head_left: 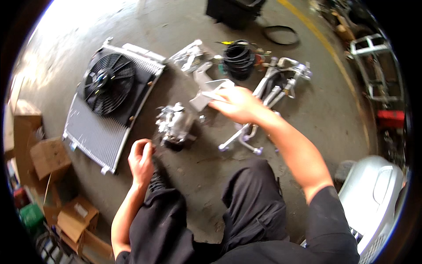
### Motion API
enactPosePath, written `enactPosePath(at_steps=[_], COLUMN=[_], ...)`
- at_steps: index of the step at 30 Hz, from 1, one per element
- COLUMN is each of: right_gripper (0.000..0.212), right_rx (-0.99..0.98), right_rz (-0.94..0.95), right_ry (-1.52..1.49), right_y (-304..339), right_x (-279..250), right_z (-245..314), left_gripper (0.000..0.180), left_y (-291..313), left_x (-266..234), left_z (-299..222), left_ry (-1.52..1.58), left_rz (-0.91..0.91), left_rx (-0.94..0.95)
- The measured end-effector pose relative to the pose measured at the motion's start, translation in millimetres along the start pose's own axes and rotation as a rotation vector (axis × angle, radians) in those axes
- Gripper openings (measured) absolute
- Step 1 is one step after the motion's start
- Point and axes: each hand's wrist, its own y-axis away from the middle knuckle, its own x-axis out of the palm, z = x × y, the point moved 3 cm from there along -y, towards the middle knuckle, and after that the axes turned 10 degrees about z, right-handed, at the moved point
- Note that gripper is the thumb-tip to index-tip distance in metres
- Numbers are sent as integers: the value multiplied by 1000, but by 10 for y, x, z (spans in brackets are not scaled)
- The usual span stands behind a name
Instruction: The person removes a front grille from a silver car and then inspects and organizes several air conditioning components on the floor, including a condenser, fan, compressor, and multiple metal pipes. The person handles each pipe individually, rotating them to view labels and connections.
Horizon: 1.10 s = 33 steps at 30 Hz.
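Note:
My right hand [237, 104] is closed on a bent silver metal bracket [201, 101], held over the floor in the middle. Another flat metal piece [202, 75] shows just beyond it, and I cannot tell whether the two are joined. My left hand [141, 162] is low above my left knee with its fingers curled together; what they hold, if anything, is hidden. Between the hands and a little farther off stands a silver compressor [174, 124], its base dark. My left fingertips are near it but apart.
To the left lies a condenser [99, 136] with a black fan [109, 83]. Beyond my right hand are coiled black hoses [238, 59], metal pipes [272, 94], a clear bag of parts [190, 55], a black belt [281, 35] and a black box [233, 13]. Cardboard boxes [50, 157] line the left.

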Motion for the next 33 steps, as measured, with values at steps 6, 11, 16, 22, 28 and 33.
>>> enactPosePath(at_steps=[6, 11, 16, 22, 28, 33], right_gripper=[28, 32, 30, 29, 47, 51], right_rx=[236, 378, 382, 89, 701, 726], right_rz=[167, 269, 295, -466, -927, -588], right_ry=[187, 219, 242, 156, -640, -754], right_y=[-890, -1075, -1041, -487, 183, -68], right_x=[309, 539, 660, 446, 713, 1164], right_z=[212, 138, -115, 190, -1323, -1909], left_gripper=[8, 11, 11, 13, 13, 11], left_y=[328, 453, 421, 451, 420, 323], left_x=[-104, -339, -348, -456, -456, -248], left_z=[224, 386, 411, 405, 322, 206], left_ry=[41, 40, 64, 21, 48, 74], left_rz=[-28, -107, -87, -76, -81, -22], left_rx=[-77, -182, -204, -219, -192, -181])
